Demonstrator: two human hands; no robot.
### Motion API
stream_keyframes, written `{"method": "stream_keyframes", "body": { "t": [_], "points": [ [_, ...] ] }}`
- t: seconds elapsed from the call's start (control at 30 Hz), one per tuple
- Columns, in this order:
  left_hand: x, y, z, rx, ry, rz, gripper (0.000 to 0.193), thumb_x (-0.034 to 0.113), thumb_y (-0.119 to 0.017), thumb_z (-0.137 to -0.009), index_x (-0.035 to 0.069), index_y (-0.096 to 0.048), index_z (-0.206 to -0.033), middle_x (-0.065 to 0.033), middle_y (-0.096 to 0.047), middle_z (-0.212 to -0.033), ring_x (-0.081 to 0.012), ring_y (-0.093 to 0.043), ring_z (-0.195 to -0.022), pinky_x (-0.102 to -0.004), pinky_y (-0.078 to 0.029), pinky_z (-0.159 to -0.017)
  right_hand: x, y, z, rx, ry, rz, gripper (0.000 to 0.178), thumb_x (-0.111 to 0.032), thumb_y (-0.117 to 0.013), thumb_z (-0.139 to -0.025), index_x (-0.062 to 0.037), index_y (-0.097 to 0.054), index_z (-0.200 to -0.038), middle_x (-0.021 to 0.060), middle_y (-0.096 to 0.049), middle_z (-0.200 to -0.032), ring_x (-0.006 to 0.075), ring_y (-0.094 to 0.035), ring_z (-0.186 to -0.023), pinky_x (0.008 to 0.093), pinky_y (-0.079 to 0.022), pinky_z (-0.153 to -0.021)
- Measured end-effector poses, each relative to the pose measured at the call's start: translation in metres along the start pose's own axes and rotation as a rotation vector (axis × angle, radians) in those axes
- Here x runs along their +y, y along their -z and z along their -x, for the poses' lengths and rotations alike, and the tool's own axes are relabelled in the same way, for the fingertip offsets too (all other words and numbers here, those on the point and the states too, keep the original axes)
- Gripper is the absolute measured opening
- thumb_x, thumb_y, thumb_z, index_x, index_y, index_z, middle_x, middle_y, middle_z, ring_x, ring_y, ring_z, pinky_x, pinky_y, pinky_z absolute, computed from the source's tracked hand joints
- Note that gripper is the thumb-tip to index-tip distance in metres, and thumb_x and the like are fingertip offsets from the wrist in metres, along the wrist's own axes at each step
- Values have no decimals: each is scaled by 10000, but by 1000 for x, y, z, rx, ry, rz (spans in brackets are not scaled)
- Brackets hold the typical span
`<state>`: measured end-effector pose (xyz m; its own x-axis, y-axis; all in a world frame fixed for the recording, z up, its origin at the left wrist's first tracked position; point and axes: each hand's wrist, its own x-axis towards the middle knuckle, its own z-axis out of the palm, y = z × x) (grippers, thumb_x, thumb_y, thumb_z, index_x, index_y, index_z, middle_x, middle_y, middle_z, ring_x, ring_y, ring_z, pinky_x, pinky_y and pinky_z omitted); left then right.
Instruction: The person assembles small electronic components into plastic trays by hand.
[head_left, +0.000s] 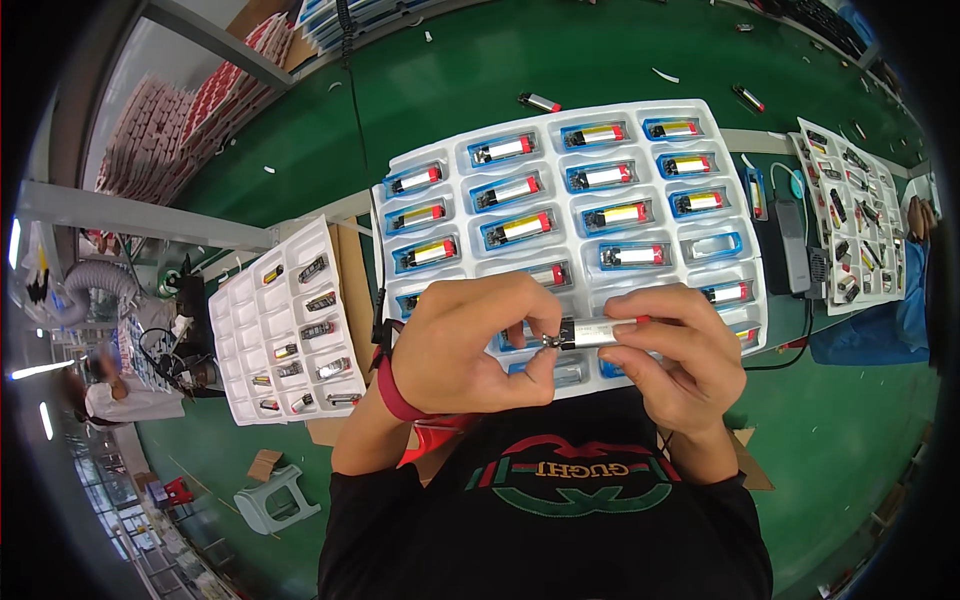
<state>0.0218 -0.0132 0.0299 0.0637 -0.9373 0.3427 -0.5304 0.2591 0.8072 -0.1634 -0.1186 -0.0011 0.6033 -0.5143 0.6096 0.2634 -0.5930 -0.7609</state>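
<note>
Over the near edge of a white moulded tray [565, 150], my right hand [680, 360] grips a slim silver battery cell [592, 333] with a red end between thumb and fingers. My left hand [480, 340] pinches the cell's other end, where small black and metal parts show. Exactly what lies between my left fingertips is too small to make out. Beneath both hands, the tray's compartments hold several clear blue casings with similar batteries in them. One blue casing [712, 245] at the right holds no battery. My hands cover part of the tray's lower rows.
A second white tray [238, 345] with dark components stands at the left. Another loaded tray [815, 150] lies far right, near a grey power adapter [790, 235]. Loose batteries [540, 102] lie on the green bench [470, 75]. A pale stool [275, 500] stands on the floor.
</note>
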Motion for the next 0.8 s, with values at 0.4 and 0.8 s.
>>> {"method": "stream_keyframes", "body": {
  "t": [0.4, 0.8],
  "points": [
    [15, -23, 15, -62, -92, -321, 213, 58, -707, -627, 85, -629, -823, -34, -592, -755, -223, -582, -584, -314, -458, -482, -2, 12, 28, 16, -14, -52, 294, 68, -768, -676, 31, -670, -951, 163, -665, -972, 240, -653, -820, 297, -521, -679],
    [-5, -45, 60, -302, 224, -663, 280, 200, -735, -727, 101, -650, -976, -43, -623, -899, -241, -598, -841, -360, -503, -709, 22, 58, 63, -16, -542, -528, 258, 105, -689, -771, 60, -595, -1007, 182, -606, -1032, 203, -618, -872, 279, -527, -720]
  ]
}}
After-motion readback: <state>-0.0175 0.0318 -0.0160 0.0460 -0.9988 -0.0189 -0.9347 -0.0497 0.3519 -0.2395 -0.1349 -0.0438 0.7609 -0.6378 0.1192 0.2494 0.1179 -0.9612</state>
